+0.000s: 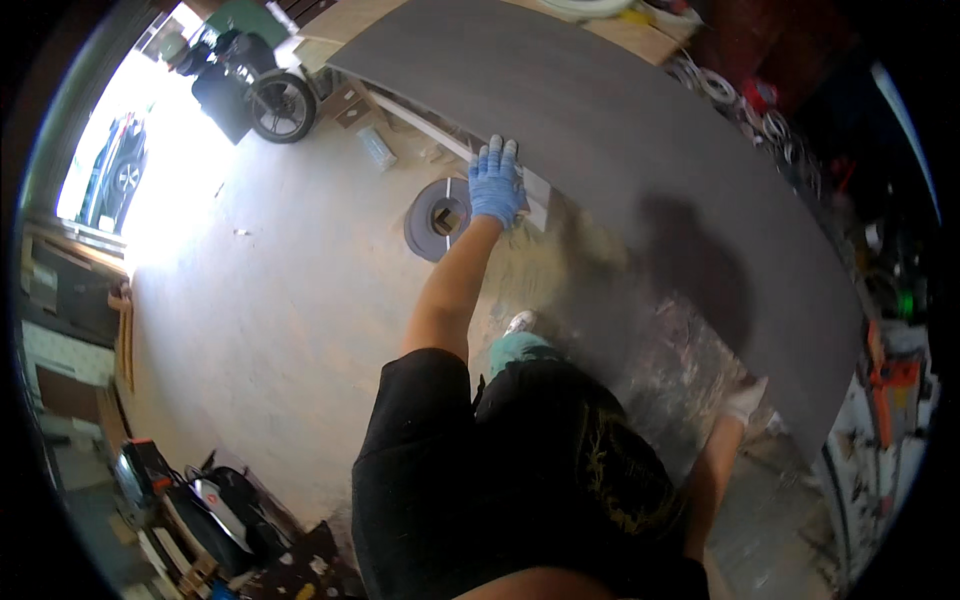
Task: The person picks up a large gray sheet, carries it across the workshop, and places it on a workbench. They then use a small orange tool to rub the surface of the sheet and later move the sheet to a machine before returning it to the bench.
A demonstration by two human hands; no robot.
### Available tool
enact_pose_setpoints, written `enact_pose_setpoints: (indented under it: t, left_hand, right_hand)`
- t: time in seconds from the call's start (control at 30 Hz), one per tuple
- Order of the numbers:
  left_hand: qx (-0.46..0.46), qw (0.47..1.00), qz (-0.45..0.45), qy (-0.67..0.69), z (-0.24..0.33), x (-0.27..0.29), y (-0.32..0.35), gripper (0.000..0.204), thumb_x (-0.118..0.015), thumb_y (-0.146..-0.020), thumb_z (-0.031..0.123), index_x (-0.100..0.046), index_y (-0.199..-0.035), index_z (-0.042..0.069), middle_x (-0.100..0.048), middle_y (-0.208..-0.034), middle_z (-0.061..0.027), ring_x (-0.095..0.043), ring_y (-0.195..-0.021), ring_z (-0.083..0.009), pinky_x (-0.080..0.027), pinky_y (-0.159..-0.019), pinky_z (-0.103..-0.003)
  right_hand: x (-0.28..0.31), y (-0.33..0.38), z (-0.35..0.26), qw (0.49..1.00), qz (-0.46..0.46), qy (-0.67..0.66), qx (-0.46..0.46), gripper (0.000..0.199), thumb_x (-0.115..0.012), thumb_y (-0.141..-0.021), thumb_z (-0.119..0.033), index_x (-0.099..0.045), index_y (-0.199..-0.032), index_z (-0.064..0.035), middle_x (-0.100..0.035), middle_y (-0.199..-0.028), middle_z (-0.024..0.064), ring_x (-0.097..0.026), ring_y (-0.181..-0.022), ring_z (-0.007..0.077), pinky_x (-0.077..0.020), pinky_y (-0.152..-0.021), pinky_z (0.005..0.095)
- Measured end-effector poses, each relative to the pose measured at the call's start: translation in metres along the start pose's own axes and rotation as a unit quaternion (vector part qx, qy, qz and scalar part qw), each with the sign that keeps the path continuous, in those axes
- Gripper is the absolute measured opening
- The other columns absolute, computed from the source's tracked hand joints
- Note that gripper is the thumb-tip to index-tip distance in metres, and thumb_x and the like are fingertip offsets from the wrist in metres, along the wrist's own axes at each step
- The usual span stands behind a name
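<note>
A long dark grey board point(600, 110) spans the upper right of the head view, its near edge facing me. My left hand point(494, 185), in a blue work glove, rests at that edge with its fingers stretched out over the board's margin. It holds nothing that I can see. My right hand point(741, 403), in a pale glove, is at the same edge farther to the right, low beside the board's corner. Its fingers are too small and blurred to make out. On the floor by my left hand lies a flat grey coil of strip point(425, 225) with a light tie across it.
Cables point(720, 90) and orange-handled tools point(890, 375) crowd the far right side. A motorbike point(275, 100) stands near the bright doorway at the upper left. Another two-wheeler point(215, 510) is at the lower left. A clear plastic packet point(377, 148) lies on the floor.
</note>
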State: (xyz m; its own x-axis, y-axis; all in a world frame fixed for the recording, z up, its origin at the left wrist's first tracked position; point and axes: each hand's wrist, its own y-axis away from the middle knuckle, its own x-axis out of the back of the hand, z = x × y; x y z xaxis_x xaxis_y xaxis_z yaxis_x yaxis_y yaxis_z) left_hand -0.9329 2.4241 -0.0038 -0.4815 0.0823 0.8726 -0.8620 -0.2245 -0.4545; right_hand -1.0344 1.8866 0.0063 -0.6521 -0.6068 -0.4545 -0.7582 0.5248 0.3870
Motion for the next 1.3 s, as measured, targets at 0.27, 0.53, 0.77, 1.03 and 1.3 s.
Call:
enact_pose_setpoints:
  t: [0.27,0.53,0.77,1.03,1.3]
  left_hand:
    - [0.135,0.99,0.033,0.024,-0.124,-0.022,-0.076,0.08,-0.067,-0.064,0.023,-0.031,-0.134,0.013,-0.027,-0.139,-0.0157,-0.031,-0.124,-0.0353,-0.025,-0.103,-0.044]
    - [-0.025,0.992,-0.043,-0.114,-0.17,-0.029,-0.114,0.059,-0.057,-0.072,0.028,-0.043,-0.128,0.02,-0.033,-0.137,-0.0065,-0.025,-0.128,-0.0312,-0.005,-0.11,-0.047]
    - [-0.253,0.944,-0.208,-0.051,-0.135,0.007,-0.13,0.058,-0.055,-0.078,0.017,-0.038,-0.132,0.024,-0.029,-0.142,-0.0037,-0.026,-0.131,-0.0265,-0.009,-0.11,-0.043]
    - [-0.217,0.956,-0.196,0.02,-0.144,0.021,-0.122,0.064,-0.061,-0.07,0.012,-0.04,-0.131,0.017,-0.035,-0.138,-0.009,-0.034,-0.124,-0.033,-0.02,-0.107,-0.043]
    - [-0.305,0.93,-0.202,-0.031,-0.089,-0.022,-0.149,0.076,-0.063,-0.064,0.011,-0.033,-0.135,0.012,-0.031,-0.139,-0.0138,-0.032,-0.125,-0.0353,-0.021,-0.107,-0.044]
  right_hand:
    - [-0.041,0.01,0.014,0.983,0.148,0.106,0.012,0.05,-0.045,-0.089,-0.035,-0.035,-0.132,-0.0101,-0.035,-0.135,0.0035,-0.033,-0.123,0.02,-0.0267,-0.101,0.0357]
    - [-0.033,-0.032,0.029,0.936,0.307,0.169,0.005,0.048,-0.038,-0.091,-0.04,-0.047,-0.124,-0.0055,-0.043,-0.131,0.0082,-0.042,-0.118,0.023,-0.0324,-0.099,0.0415]
    - [-0.007,-0.071,0.053,0.978,0.198,0.056,0.018,0.047,-0.039,-0.089,-0.04,-0.047,-0.122,-0.0068,-0.047,-0.126,0.0078,-0.043,-0.115,0.023,-0.033,-0.096,0.0416]
    - [-0.147,-0.041,0.027,0.962,-0.118,0.242,-0.05,0.047,-0.048,-0.083,-0.027,-0.039,-0.12,0.0019,-0.045,-0.122,0.0158,-0.05,-0.106,0.0282,-0.0425,-0.089,0.0375]
    - [-0.042,-0.059,0.028,0.956,0.234,-0.167,-0.062,0.038,-0.042,-0.092,-0.03,-0.046,-0.121,-0.0067,-0.044,-0.126,0.0041,-0.041,-0.115,0.0172,-0.0279,-0.101,0.0306]
